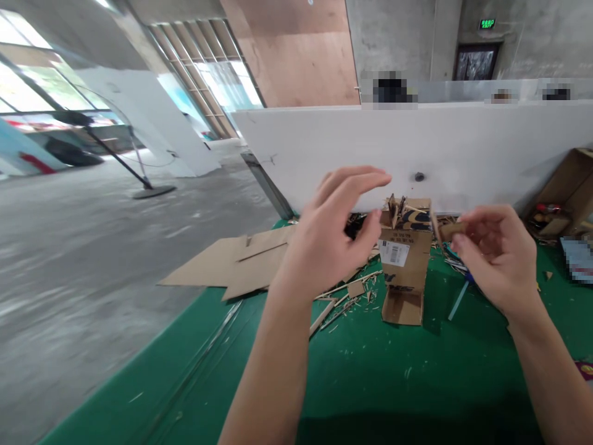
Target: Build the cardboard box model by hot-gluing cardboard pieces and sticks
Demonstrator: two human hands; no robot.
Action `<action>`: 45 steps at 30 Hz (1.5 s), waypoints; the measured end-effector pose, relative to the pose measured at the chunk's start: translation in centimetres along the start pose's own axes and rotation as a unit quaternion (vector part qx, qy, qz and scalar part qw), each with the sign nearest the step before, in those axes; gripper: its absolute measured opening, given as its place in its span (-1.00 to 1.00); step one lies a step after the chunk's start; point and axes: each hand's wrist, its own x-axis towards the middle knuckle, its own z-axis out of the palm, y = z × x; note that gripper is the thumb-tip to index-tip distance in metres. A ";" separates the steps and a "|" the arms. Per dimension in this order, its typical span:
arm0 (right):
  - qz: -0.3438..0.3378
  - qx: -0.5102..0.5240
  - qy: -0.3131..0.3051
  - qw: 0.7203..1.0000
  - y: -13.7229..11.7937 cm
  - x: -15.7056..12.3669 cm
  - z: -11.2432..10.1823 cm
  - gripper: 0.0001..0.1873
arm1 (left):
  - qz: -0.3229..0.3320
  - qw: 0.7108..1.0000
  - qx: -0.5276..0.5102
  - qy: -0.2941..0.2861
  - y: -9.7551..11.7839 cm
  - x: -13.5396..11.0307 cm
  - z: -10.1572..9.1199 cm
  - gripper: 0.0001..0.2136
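Bench [361, 383]: green. Carton [416, 266]: brown, dark print [414, 219]; white label [393, 254], black barcode [395, 254]. Held piece [451, 232]: brown. Sheets [204, 262], left: plain brown. Partition [324, 148], far: white. Floor [92, 247], left: mottled grey.

A brown cardboard structure [414, 262] stands upright on the green bench [352, 377]. A white barcode label [393, 253] and dark printing mark its front; a shallow, open-fronted section forms its foot, and thin pieces stick up from its top. A small brown cardboard piece [453, 231] sits in the right hand [500, 259], beside the structure's upper right edge; whether they touch is unclear.
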 end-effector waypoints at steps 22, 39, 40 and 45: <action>0.164 -0.299 -0.272 0.900 5.6 -0.5 -6.0 -0.70 | -0.243 0.936 -0.239 -0.083 -0.8 -3.5 0.3 -0.79; 0.276 -0.584 -0.336 0.686 13.5 -9.6 -6.2 -0.50 | -0.183 0.928 -0.326 0.005 -2.6 -3.8 1.1 -0.86; 0.272 -0.587 -0.318 0.693 13.3 -9.5 -6.2 -0.53 | -0.175 0.930 -0.324 0.022 -2.9 -3.9 1.3 -0.87; 0.201 -0.488 -0.128 0.840 11.2 -6.9 -7.0 -0.63 | -0.143 0.929 -0.332 0.086 -3.6 -4.4 2.6 -0.79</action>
